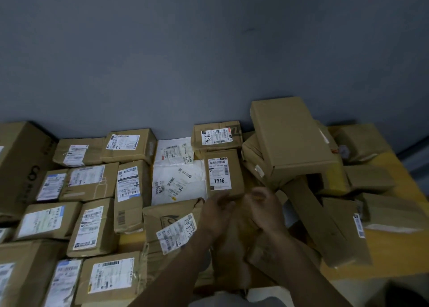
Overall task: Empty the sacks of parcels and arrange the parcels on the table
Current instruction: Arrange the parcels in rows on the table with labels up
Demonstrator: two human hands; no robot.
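Brown cardboard parcels with white labels cover the yellow table (394,255) in rows on the left. A box marked 7936 (222,174) lies just beyond my hands. My left hand (216,210) reaches forward with fairly straight fingers, touching the left side of a blurred brown parcel (239,239) that lies between my forearms. My right hand (264,208) has its fingers curled over that parcel's far right end. White plastic mailers (178,179) lie left of the 7936 box. No sack is in view.
On the right, a loose heap of plain brown boxes (292,141) leans against the grey wall (209,51). A long flat carton (325,223) slants down beside my right arm. A large box (21,165) stands at the far left.
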